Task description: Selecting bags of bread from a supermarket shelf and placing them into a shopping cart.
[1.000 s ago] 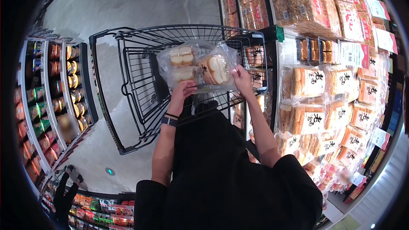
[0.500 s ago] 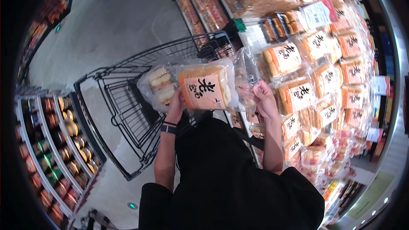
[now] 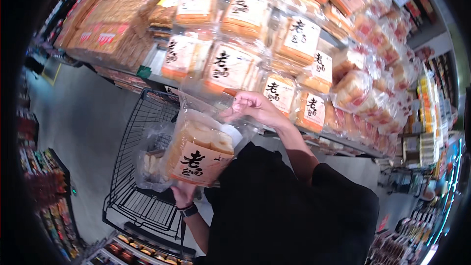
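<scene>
In front of my chest I hold a clear bag of bread (image 3: pixel 201 140) with an orange label and black lettering. My left hand (image 3: pixel 183 195) grips its lower edge, the fingers partly hidden under the bag. My right hand (image 3: pixel 257 108) pinches the loose plastic at the bag's top, fingers closed. Another clear bag with pale buns (image 3: pixel 153 161) is beside the held one, over the cart; whether it rests there or hangs from my left hand, I cannot tell. The black wire shopping cart (image 3: pixel 117 176) stands to my left.
A display stand ahead carries many similar bread packs (image 3: pixel 230 66), with bagged round loaves (image 3: pixel 353 86) at right. Brown boxed goods (image 3: pixel 110 29) are stacked far left. A dark packed shelf (image 3: pixel 51 191) stands left, and a row of packaged goods (image 3: pixel 137 250) lies behind the cart.
My view and body have turned right, so the bread display now lies straight ahead. The bread bag has tilted, its top toward the display. My left hand has moved to its lower edge.
</scene>
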A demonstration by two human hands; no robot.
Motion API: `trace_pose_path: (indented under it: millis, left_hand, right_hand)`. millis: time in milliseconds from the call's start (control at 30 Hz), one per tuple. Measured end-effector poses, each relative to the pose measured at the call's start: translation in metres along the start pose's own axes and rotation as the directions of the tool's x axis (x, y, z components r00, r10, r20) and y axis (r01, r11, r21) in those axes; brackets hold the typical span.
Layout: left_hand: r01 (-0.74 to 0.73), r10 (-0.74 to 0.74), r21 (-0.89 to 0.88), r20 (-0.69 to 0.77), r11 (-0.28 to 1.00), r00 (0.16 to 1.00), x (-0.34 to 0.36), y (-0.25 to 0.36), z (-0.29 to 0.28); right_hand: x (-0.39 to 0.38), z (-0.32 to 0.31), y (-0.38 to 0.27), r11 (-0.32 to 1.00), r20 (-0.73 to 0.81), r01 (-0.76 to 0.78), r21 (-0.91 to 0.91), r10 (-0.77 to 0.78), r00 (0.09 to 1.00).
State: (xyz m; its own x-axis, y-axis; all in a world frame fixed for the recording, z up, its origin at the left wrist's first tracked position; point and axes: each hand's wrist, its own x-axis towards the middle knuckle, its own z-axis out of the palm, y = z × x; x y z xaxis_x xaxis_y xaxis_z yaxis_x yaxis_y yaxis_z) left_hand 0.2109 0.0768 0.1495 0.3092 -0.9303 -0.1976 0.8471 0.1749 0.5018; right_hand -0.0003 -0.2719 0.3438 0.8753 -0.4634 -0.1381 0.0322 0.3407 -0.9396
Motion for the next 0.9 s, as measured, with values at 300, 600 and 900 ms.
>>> trace_pose_path:
  millis: [300, 600, 900]
  left_hand:
    - [0.27, -0.328, 0.253, 0.222, 0.929, 0.918, 0.042, -0.124, 0.106]
    - [0.311, -0.418, 0.504, 0.111, 0.806, 0.902, 0.104, -0.202, 0.205]
    - [0.247, -0.2, 0.345, -0.166, 0.906, 0.966, 0.148, -0.234, 0.23]
  right_hand:
    - [-0.097, -0.142, -0.015, 0.95, -0.329, 0.194, -0.246, -0.27, 0.905]
    - [-0.091, -0.199, -0.07, 0.423, -0.281, -0.09, -0.901, -0.414, 0.866]
    - [-0.084, -0.192, -0.051, 0.335, -0.169, 0.026, -0.942, -0.541, 0.824]
